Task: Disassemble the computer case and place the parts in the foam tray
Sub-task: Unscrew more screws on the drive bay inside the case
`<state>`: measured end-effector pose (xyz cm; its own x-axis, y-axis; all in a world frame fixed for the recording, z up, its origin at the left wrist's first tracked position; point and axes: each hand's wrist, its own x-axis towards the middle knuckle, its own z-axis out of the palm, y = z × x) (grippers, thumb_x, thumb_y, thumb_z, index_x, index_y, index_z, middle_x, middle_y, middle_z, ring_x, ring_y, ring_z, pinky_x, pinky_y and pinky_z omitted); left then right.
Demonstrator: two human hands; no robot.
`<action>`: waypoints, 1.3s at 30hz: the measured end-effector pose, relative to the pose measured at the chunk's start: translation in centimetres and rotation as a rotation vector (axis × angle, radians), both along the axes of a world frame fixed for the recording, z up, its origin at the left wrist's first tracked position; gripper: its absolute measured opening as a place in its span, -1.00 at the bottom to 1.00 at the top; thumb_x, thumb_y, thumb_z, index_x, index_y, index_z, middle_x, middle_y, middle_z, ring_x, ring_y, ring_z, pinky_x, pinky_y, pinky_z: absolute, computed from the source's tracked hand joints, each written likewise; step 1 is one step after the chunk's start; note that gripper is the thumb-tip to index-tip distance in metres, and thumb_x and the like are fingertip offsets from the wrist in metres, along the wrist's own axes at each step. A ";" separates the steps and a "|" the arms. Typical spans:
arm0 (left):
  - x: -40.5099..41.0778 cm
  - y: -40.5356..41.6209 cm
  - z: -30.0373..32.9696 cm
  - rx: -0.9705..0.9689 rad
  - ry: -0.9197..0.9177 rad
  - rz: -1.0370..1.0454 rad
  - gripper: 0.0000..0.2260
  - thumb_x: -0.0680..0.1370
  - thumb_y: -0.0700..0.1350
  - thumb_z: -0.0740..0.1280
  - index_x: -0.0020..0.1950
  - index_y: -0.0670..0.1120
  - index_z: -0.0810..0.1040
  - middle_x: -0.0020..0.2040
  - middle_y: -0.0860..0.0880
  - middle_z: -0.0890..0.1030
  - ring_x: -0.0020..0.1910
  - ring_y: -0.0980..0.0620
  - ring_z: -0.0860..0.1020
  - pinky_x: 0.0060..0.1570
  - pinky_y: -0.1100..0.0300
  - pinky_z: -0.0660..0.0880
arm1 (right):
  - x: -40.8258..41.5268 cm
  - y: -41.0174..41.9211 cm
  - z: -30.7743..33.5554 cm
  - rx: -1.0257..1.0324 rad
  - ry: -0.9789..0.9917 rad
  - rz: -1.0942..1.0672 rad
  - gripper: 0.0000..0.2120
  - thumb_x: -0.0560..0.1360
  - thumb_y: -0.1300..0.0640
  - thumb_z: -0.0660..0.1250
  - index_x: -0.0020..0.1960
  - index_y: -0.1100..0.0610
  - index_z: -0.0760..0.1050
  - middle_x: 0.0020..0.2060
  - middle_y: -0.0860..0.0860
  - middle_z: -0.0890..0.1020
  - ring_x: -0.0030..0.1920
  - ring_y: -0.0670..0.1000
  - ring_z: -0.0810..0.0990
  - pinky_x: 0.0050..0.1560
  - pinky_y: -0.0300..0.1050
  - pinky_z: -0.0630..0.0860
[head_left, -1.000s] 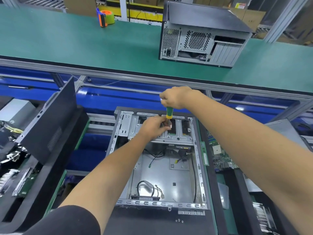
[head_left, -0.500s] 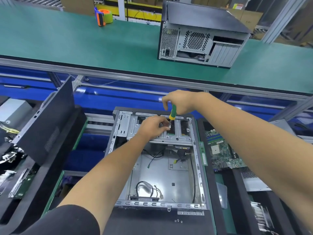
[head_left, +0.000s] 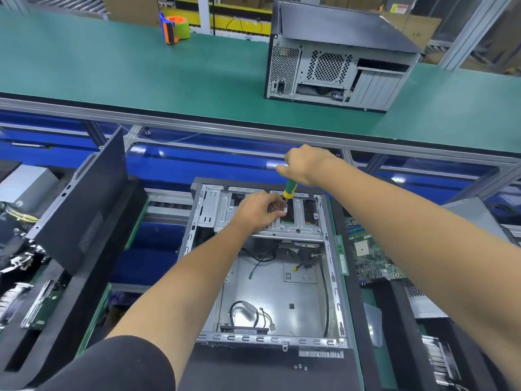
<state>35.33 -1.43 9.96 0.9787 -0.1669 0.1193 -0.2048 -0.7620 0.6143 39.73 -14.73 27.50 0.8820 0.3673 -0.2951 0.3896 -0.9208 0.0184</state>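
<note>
An opened grey metal computer case [head_left: 282, 292] lies flat in front of me, its side off, loose cables on its floor. Across its far end runs a metal drive bracket [head_left: 298, 225]. My right hand [head_left: 306, 165] is shut on a green and yellow screwdriver [head_left: 289, 190], which tilts down onto the bracket. My left hand [head_left: 258, 211] rests on the bracket, its fingertips pinching around the screwdriver's tip. Black foam tray [head_left: 84, 280] stands to the left of the case, holding a black side panel [head_left: 81, 198].
A green motherboard [head_left: 369, 256] lies in foam to the right of the case. A second, closed computer case [head_left: 338, 55] stands on the green conveyor belt [head_left: 141, 69] beyond, with a tape dispenser [head_left: 174, 29] at the far edge. Small screws [head_left: 300, 367] lie near me.
My right hand has shifted a little right and tilted the screwdriver. My left hand has stayed on the bracket at the tip. The view has drifted slightly.
</note>
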 end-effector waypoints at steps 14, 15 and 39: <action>0.1 -0.1 0.0 0.005 0.012 -0.016 -0.84 0.52 0.08 0.50 0.05 0.13 0.61 -0.09 0.12 0.60 -0.08 0.12 0.54 -0.02 0.06 0.54 | 0.2 -0.3 1.3 -0.076 0.158 0.234 -0.83 0.64 -0.03 0.19 0.14 0.04 0.39 -0.10 0.07 0.54 -0.05 0.17 0.53 -0.08 0.09 0.46; 0.1 -0.1 0.0 0.004 0.016 -0.012 -0.83 0.52 0.08 0.49 0.07 0.13 0.61 -0.08 0.11 0.60 -0.07 0.11 0.55 -0.02 0.06 0.55 | 0.3 -0.2 1.4 -0.180 0.079 0.246 -0.79 0.67 -0.09 0.08 0.10 0.03 0.36 -0.13 0.07 0.49 -0.08 0.15 0.51 -0.11 0.07 0.43; 0.0 0.0 -0.2 -0.011 0.012 -0.006 -0.80 0.51 0.09 0.50 0.08 0.10 0.62 -0.06 0.11 0.58 -0.07 0.13 0.52 -0.03 0.13 0.50 | 0.6 -0.5 0.8 0.068 0.188 0.301 -0.78 0.45 0.33 0.28 -0.03 0.07 0.57 -0.11 -0.03 0.47 -0.17 0.09 0.49 -0.27 -0.01 0.42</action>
<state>35.32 -1.40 9.71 0.9791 -0.1711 0.1099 -0.2019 -0.7539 0.6252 40.37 -15.26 28.28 0.6636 0.6268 -0.4083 0.6345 -0.7608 -0.1366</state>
